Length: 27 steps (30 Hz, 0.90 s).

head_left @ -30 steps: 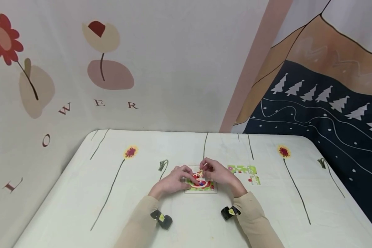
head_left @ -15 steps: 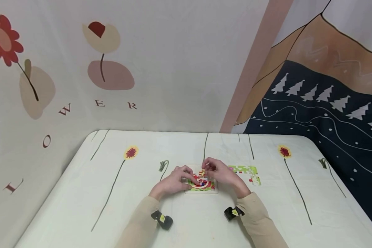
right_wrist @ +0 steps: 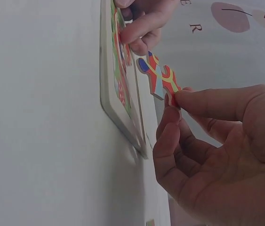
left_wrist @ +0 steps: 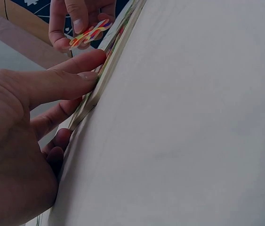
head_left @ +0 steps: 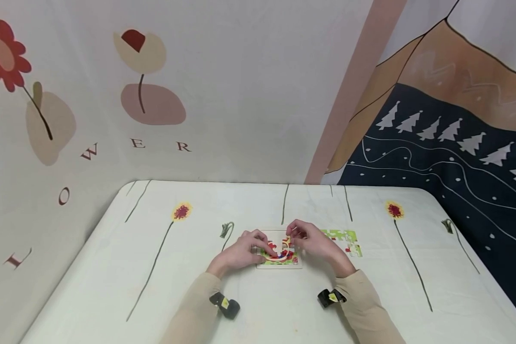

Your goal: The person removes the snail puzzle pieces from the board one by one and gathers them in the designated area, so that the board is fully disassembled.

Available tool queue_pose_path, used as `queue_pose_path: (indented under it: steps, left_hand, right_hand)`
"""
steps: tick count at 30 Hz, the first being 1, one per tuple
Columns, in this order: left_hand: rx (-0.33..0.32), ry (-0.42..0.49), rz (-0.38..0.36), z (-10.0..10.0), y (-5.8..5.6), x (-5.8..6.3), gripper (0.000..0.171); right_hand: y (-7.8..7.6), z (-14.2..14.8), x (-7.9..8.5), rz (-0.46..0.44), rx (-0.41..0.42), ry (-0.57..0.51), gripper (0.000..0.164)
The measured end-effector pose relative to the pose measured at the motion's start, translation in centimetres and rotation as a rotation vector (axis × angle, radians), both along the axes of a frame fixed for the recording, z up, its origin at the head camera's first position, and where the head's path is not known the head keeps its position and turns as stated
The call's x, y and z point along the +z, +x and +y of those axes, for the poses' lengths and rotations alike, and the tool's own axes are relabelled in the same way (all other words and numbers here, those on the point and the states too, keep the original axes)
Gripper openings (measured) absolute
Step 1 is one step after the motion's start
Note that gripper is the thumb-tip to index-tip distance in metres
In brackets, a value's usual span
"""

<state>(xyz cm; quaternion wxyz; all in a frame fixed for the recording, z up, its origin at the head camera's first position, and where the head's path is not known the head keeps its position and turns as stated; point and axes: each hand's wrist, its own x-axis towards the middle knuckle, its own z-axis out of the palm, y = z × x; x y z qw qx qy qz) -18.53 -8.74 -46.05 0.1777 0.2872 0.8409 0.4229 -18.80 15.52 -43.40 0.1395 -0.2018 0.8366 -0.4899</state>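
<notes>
Wooden-looking piece in right hand

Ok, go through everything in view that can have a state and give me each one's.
Multicoloured jigsaw piece: raised, pinched in the right hand
Jigsaw tray: flat, partly filled, far part bare
Loose green jigsaw pieces: flat beside the tray, partly hidden; whether interlocked, cannot tell
Left hand: fingers extended, resting on the tray
Right hand: fingers curled, pinching the piece
Flower-print tablecloth: spread out
</notes>
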Motion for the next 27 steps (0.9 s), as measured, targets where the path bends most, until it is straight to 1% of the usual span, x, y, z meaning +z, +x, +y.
queue_pose_path:
  steps: [4,7,15,27]
  left_hand:
    - [-0.005,0.005,0.007,0.0,0.0,-0.1,0.025]
    - [0.002,0.002,0.000,0.1,0.0,-0.1,0.025]
    - [0.014,-0.012,-0.011,0.1,0.1,0.1,0.024]
    - [0.022,-0.017,-0.011,0.1,0.2,0.2,0.024]
  right_hand:
    - [0.1,0.6,-0.1,0.014,-0.016,0.004,0.014]
    - [0.1,1.0,-0.1,0.016,-0.025,0.005,0.015]
    - [0.2,1.8,0.0,0.023,-0.026,-0.005,0.016]
    - [0.2,3.2,-0.1,0.025,-0.064,0.026,0.015]
